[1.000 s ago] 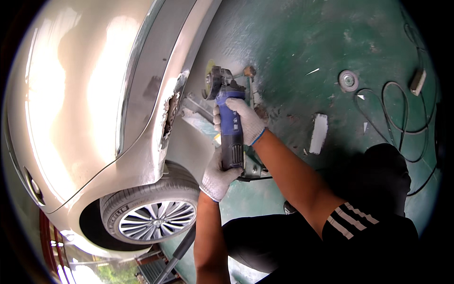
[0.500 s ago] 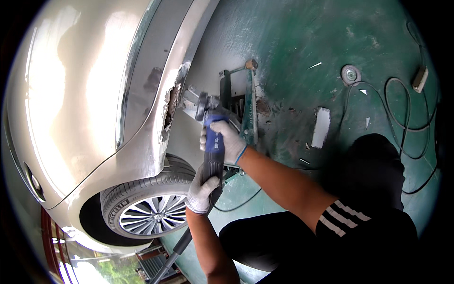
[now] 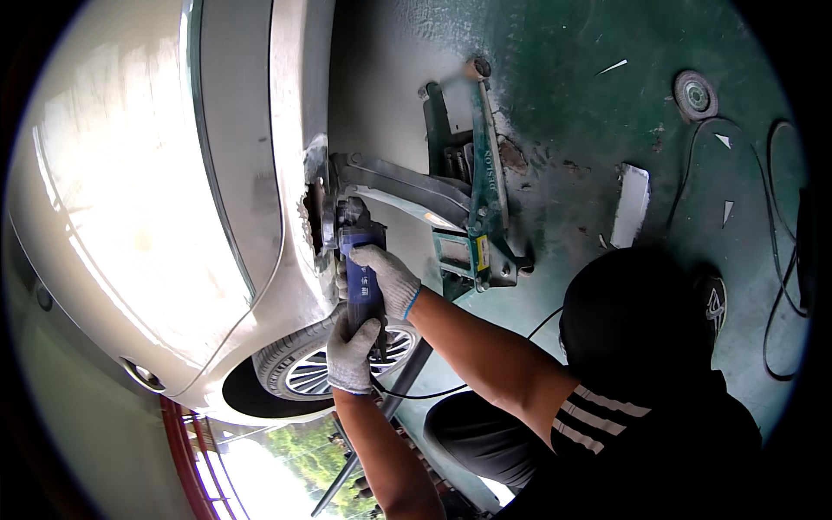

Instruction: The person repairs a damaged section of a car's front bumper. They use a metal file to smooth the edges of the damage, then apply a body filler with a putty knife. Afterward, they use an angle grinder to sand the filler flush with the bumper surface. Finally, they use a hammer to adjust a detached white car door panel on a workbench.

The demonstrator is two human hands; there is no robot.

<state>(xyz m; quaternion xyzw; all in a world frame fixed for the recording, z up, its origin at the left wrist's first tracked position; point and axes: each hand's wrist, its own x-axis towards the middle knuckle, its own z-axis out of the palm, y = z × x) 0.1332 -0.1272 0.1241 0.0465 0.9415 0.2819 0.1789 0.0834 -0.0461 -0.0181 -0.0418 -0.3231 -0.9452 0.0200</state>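
Note:
My gloved right hand [image 3: 394,279] wraps round the blue body of an angle grinder [image 3: 364,284], close behind its head. Farther back, my gloved left hand [image 3: 350,357] grips the tool's dark rear end. The grinder's disc [image 3: 328,224] is edge-on beside a ragged, rusted hole [image 3: 309,227] in the lower sill of a light-coloured car [image 3: 286,113]. Whether disc and metal touch, I cannot make out. Bare, sanded-looking metal surrounds the hole. Below my hands, the car's wheel [image 3: 299,364] is partly hidden by the left hand and the tool.
A green floor jack [image 3: 478,199] reaches its lifting arm [image 3: 407,182] under the sill. Its dark handle [image 3: 414,371] slants down behind my left forearm. On the green floor lie a round abrasive disc [image 3: 696,95], a pale metal strip [image 3: 631,206], small scraps and a looped cable [image 3: 770,173].
Both hands have brought the grinder to the left, its head now right beside the rusted hole instead of standing off from it. The view has turned, showing more of the jack.

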